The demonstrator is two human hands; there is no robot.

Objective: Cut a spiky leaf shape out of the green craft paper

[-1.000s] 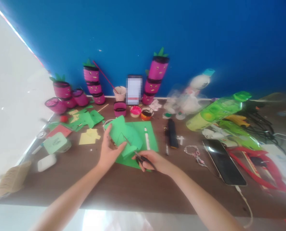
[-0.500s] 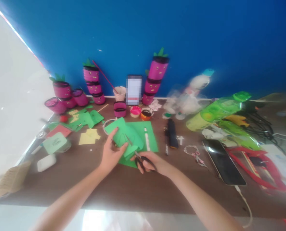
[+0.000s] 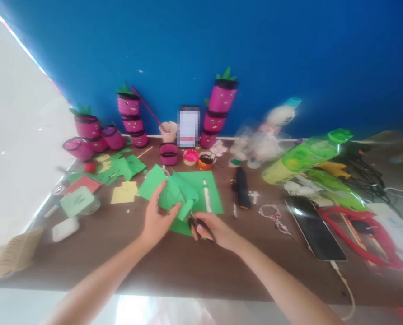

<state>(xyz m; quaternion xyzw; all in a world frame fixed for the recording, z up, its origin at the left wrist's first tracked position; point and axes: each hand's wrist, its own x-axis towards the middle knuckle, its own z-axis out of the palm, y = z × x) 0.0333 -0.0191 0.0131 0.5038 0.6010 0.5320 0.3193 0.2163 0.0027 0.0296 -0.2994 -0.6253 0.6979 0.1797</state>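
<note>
Between thumb and fingers, my left hand [image 3: 160,216] pinches a sheet of green paper [image 3: 150,183] that bends and curls toward the right. Dark-handled scissors [image 3: 201,225] sit in my right hand [image 3: 220,230], fingers through the loops. Their blades point up and left into the paper, at a cut part that folds over near the blades. Drawn lines show faintly on the sheet. Beneath it on the table lies another green sheet [image 3: 213,180], with a white marker [image 3: 206,195] on top, to the right of the scissors.
Purple face-decorated containers [image 3: 222,97] are stacked along the blue wall. Paint pots [image 3: 190,157] and a white cup [image 3: 168,131] stand at the back. Green scraps [image 3: 133,167] lie left; a phone [image 3: 315,228], a green bottle [image 3: 306,155] and a dark cutter [image 3: 243,187] lie right.
The green paper has turned and shifted, its left corner now reaching farther left. The scissors have moved slightly left, and the cut part curls more beside the blades.
</note>
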